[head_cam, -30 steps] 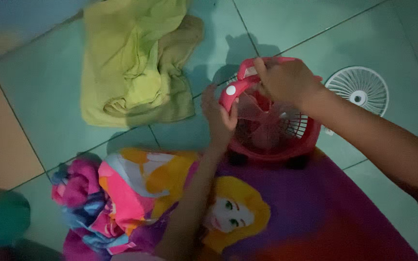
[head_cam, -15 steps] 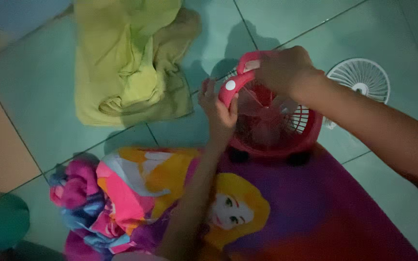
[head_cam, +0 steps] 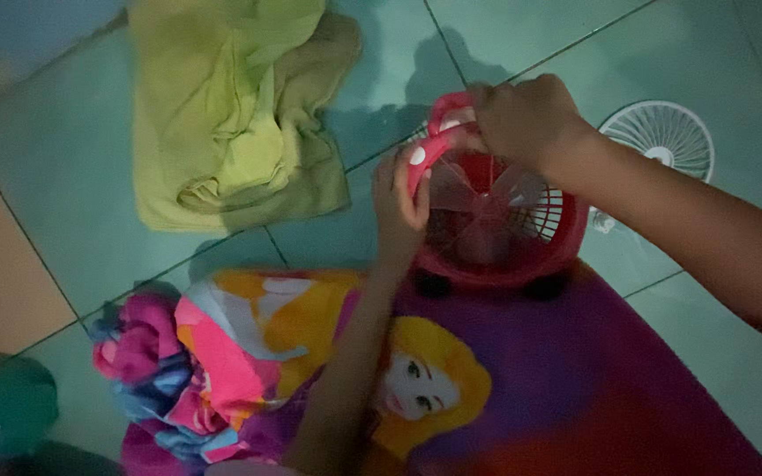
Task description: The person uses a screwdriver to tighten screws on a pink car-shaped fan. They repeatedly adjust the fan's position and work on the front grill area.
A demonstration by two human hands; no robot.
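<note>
A small red fan (head_cam: 497, 231) with clear pink blades lies on the tiled floor at the edge of a purple cartoon blanket (head_cam: 522, 388). My left hand (head_cam: 400, 198) grips the fan's left rim, fingers curled around it. From the right, my right hand (head_cam: 522, 119) closes over the fan's top edge by its handle. The fan's front grille is off, and the blades show bare.
A white round fan grille (head_cam: 663, 137) lies on the green tiles to the right of the fan. A crumpled yellow-green cloth (head_cam: 231, 115) lies at the upper left. The blanket is bunched at the lower left (head_cam: 160, 370). A dark green shape (head_cam: 2, 414) sits at the bottom left corner.
Both hands keep their hold on the fan; the view has shifted slightly, and the right hand has moved a little along the top edge.
</note>
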